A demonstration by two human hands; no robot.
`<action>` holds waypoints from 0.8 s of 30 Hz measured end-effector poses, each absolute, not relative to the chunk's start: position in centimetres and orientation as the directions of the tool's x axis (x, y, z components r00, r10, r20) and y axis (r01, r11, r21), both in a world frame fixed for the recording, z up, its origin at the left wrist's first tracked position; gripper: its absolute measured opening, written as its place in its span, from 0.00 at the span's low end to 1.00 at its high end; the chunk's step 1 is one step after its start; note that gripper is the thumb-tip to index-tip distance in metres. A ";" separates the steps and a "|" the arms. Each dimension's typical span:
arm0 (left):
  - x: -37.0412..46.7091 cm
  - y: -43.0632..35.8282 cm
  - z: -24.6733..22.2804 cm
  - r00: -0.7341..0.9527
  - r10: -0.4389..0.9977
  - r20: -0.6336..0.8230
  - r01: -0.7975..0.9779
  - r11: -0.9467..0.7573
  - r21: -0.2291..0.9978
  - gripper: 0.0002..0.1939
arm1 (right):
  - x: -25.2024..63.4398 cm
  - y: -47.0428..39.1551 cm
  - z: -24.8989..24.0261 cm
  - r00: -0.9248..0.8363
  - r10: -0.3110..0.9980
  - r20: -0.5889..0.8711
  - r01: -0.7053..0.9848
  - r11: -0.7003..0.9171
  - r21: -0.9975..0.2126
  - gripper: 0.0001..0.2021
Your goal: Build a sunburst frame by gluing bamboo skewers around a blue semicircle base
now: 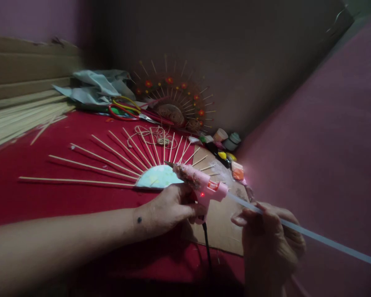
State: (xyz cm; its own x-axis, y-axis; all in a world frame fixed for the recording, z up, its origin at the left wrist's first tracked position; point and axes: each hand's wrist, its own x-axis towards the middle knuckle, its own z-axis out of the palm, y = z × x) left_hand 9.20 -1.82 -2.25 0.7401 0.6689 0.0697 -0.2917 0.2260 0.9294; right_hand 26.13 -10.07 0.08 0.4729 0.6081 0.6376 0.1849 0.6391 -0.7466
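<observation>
My left hand (173,208) is wrapped round the handle of a pink glue gun (202,181), whose dark nozzle points up and left and whose red light is lit. In my right hand (270,231) is a long translucent glue stick (324,240), pinched between the fingers. Its front end meets the back of the gun. Behind the gun, a light blue half-disc (157,176) lies on the red surface, partly hidden, with thin wooden sticks (108,159) fanning out from its curved edge.
Scissors (145,118) and crumpled pale cloth (102,86) lie at the back left, beside bundled sticks (21,117). A flowered fan-shaped piece (173,93) leans at the back. Cardboard (225,222) lies under the gun, small containers (231,141) behind it. A black cable (207,243) hangs down. Pink wall right.
</observation>
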 end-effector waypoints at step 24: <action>9.2 -2.1 -2.2 0.798 0.601 0.045 -0.246 0.256 0.935 0.05 | 24.3 -9.2 -1.0 0.161 0.963 0.216 0.247 0.172 -0.954 0.14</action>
